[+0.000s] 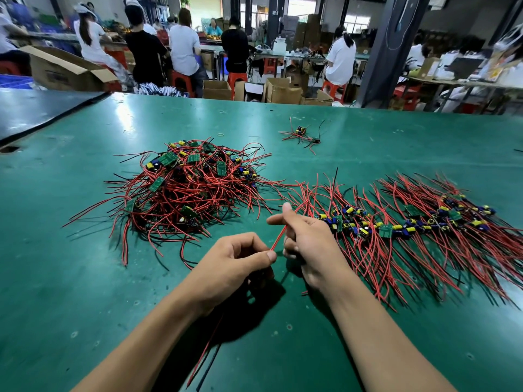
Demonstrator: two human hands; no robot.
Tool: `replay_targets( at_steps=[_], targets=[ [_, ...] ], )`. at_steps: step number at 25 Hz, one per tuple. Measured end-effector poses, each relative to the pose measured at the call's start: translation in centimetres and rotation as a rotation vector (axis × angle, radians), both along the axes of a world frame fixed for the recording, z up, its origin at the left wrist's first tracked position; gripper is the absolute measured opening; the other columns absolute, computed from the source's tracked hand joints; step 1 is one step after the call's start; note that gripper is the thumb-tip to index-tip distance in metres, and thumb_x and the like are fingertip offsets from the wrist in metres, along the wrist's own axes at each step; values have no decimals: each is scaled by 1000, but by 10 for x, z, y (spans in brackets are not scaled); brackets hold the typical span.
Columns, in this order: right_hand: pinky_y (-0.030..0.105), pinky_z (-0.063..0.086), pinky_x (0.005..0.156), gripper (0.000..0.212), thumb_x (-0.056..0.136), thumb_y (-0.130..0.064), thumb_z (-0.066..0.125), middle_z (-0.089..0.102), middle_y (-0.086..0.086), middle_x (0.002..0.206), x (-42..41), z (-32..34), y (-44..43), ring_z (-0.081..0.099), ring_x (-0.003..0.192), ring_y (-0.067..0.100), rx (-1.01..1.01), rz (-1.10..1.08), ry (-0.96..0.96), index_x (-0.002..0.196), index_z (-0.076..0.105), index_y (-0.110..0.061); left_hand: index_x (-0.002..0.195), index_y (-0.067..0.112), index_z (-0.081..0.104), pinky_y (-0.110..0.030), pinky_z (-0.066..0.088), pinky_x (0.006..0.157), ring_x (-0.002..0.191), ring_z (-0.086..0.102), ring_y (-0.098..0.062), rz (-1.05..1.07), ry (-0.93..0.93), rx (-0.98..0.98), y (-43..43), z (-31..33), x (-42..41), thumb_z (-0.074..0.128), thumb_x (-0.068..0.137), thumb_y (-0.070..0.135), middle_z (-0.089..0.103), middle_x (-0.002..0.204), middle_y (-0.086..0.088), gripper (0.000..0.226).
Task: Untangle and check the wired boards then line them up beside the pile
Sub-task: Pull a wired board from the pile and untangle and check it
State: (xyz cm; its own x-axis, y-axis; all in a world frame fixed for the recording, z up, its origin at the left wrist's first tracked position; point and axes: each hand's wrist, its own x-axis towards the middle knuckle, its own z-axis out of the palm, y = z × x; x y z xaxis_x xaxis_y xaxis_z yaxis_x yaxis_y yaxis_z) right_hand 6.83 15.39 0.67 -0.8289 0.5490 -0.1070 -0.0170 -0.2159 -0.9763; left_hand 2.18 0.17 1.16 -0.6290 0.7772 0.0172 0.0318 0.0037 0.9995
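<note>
A tangled pile of wired boards (186, 188), small green boards with red and black leads, lies on the green table (85, 292) left of centre. To its right a long row of wired boards (410, 222) stretches to the right edge. In front of both, my left hand (235, 264) pinches a red wire (278, 239) between thumb and fingers. My right hand (308, 239) grips the same wire higher up, forefinger pointing left. The board on this wire is hidden under my hands; red and black leads trail down between my forearms.
A small separate cluster of wired boards (302, 135) lies farther back, with a rubber band (220, 134) to its left. A dark mat (42, 108) covers the table's far left. Beyond the table, people sit on red stools among cardboard boxes.
</note>
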Motion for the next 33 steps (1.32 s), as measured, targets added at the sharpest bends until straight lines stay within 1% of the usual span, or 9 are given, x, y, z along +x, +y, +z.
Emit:
replay_targets(
  at_steps=[5, 8, 11, 13, 18, 22, 26, 30, 33],
  targets=[
    [20, 20, 38, 51, 95, -47, 58, 21, -4, 52, -1, 4, -2, 20, 35, 6, -247, -5, 82, 59, 72, -13, 77, 6, 64, -29, 44, 56, 56, 54, -22, 10, -63, 2, 0, 0, 1, 63, 91, 10, 65, 64, -11, 14],
    [20, 24, 40, 43, 82, -54, 65, 28, -6, 50, 3, 2, -3, 25, 37, 6, -107, 161, 27, 71, 75, -13, 79, 8, 67, -27, 45, 53, 52, 55, -20, 69, -98, -5, 1, -3, 2, 61, 93, 13, 64, 61, -11, 16],
    [24, 26, 46, 38, 83, -53, 68, 42, -2, 51, 6, -3, -5, 33, 41, 9, 22, 350, -35, 88, 79, -16, 77, 7, 67, -24, 47, 49, 47, 56, -17, 116, -137, 35, 1, -2, 2, 60, 94, 13, 62, 58, -10, 19],
    [25, 28, 50, 39, 89, -53, 66, 47, 10, 56, 7, -5, -3, 40, 47, 16, 109, 306, -71, 93, 79, -16, 73, 7, 63, -22, 46, 51, 50, 57, -12, 100, -95, 44, 0, -2, 1, 60, 93, 11, 62, 56, -8, 21],
    [15, 23, 37, 39, 92, -52, 63, 24, 0, 49, 5, -4, 8, 24, 35, 8, 186, 56, -24, 87, 80, -17, 80, 5, 60, -25, 46, 53, 53, 54, -22, -1, -110, 41, -3, 2, 1, 60, 93, 12, 62, 61, -11, 14],
    [17, 21, 36, 40, 91, -43, 66, 22, 2, 54, 3, 1, 9, 20, 37, 8, 47, -34, 95, 71, 76, -11, 80, 5, 60, -24, 48, 53, 53, 54, -22, -67, -198, 76, -3, 5, 2, 61, 91, 13, 60, 63, -13, 14],
    [17, 21, 36, 50, 96, -45, 58, 31, -3, 49, 2, 8, 8, 21, 32, 6, -152, -73, 77, 61, 69, -11, 80, 5, 61, -24, 48, 53, 53, 55, -21, -85, -206, 77, 0, 6, 4, 61, 91, 15, 60, 63, -13, 14],
    [15, 19, 31, 56, 97, -51, 52, 30, -4, 45, 2, 9, 6, 20, 26, 5, -415, -24, 26, 59, 55, -10, 79, 7, 65, -22, 46, 53, 54, 55, -20, -69, -168, 36, -2, 2, 4, 62, 91, 15, 62, 62, -12, 15],
    [15, 19, 30, 52, 97, -48, 55, 30, -4, 46, 0, 6, 4, 20, 26, 4, -464, -4, 7, 63, 58, -8, 77, 9, 68, -21, 44, 52, 52, 55, -18, -27, -132, 10, -2, 0, 4, 63, 91, 15, 63, 60, -9, 16]
  ],
)
